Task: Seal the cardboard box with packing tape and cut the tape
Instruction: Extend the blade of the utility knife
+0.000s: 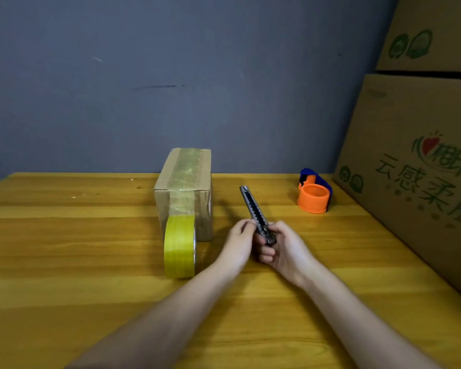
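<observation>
Right hand (pixel 282 245): fingers curled round the butt end of the knife (pixel 256 213), palm up; this looks like the working grip, steadying the handle.
Left hand (pixel 241 239): thumb and fingertips pinch the knife's side near its lower half, probably at the slider, to push the blade out or draw it back; I cannot tell which.
Knife: a dark utility cutter, held above the table (pixel 64 235), its tip pointing to about 11 o'clock, away from the body. Whether any blade is exposed is too blurred to say.
Roll (pixel 180 247): yellow-green packing tape standing on edge at 9 o'clock from the hands, touching the near end of the box (pixel 184 190). It seems joined to the box by a strip running down the end face, so the cut probably falls just above the roll.
Box: small, brown, closed, at 11 o'clock from the hands, lying long axis away from the viewer. A glossy, wrinkled band of clear tape runs along the top seam and down the near end.
Progress, as I judge it: sealing looks done; cutting the tape free is not yet done.
Dispenser (pixel 314 194): orange and blue, at 1 o'clock, well apart, untouched.
Cartons (pixel 421 145): large printed ones stacked along the table's right edge, at 2 to 3 o'clock.
Wall (pixel 171 75): plain grey-blue, behind the table at 12 o'clock.
</observation>
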Available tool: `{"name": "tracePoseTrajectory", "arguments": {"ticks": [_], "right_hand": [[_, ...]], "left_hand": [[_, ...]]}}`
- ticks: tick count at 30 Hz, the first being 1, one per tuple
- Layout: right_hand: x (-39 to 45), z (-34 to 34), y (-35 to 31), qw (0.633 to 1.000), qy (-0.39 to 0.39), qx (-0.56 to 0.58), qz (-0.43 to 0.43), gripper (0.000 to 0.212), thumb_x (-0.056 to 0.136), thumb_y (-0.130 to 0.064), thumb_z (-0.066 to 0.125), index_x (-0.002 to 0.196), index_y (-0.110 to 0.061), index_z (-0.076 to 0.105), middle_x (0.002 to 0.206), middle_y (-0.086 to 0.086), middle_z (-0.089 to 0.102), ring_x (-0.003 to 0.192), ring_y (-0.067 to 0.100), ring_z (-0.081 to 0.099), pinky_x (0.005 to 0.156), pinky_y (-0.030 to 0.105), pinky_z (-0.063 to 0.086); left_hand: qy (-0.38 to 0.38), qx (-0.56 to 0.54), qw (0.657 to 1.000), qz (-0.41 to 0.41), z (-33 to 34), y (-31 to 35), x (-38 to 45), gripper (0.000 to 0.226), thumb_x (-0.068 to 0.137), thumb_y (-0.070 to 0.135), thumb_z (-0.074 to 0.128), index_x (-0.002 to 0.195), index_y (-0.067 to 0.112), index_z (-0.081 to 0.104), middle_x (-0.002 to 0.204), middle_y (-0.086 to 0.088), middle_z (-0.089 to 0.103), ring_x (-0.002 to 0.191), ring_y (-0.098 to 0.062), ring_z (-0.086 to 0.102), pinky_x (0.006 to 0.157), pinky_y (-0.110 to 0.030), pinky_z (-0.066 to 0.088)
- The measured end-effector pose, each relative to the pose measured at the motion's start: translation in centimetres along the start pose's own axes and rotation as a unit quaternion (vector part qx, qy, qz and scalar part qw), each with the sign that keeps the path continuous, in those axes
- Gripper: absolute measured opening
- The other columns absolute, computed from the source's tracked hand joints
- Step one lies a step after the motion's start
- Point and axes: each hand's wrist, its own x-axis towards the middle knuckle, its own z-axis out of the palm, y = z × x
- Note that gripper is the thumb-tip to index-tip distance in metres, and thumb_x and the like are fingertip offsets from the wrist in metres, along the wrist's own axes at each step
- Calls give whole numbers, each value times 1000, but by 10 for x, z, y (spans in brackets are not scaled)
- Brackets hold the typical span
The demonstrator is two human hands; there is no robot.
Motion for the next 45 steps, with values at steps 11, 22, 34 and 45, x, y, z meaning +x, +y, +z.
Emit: {"name": "tracePoseTrajectory", "arguments": {"ticks": [11, 22, 34, 45], "right_hand": [[-4, 8, 20, 991, -64, -69, -98, 19, 97, -13, 38, 104, -11, 56, 64, 3, 55, 50, 12, 48, 52, 23, 46], [-4, 7, 20, 966, 34, -171, -191, 24, 98, -17, 41, 82, -7, 54, 45, 2, 48, 37, 11, 40, 41, 19, 36], [-9, 12, 15, 986, 18, -116, -115, 19, 98, -22, 40, 93, -14, 57, 48, 6, 57, 36, 17, 48, 40, 22, 44], [-13, 13, 14, 992, -105, -40, -66, 26, 95, -17, 38, 118, -11, 50, 58, -1, 46, 39, 7, 34, 43, 21, 38]], "left_hand": [[-64, -194, 979, 28, -12, -8, -3, 35, 103, 28, 29, 119, 27, 60, 104, -6, 74, 29, -6, 38, 29, -15, 31], [-132, -151, 977, 77, -13, -12, -2, 36, 104, 22, 25, 122, 26, 57, 117, -15, 68, 51, -9, 61, 43, -23, 48], [-141, -170, 975, 41, -12, -7, -7, 34, 102, 24, 32, 121, 20, 60, 125, -12, 65, 47, -15, 52, 34, -18, 41], [-113, -218, 969, 18, -18, -6, -8, 38, 103, 36, 24, 127, 34, 54, 116, -16, 69, 59, -13, 68, 37, -20, 48]]}}
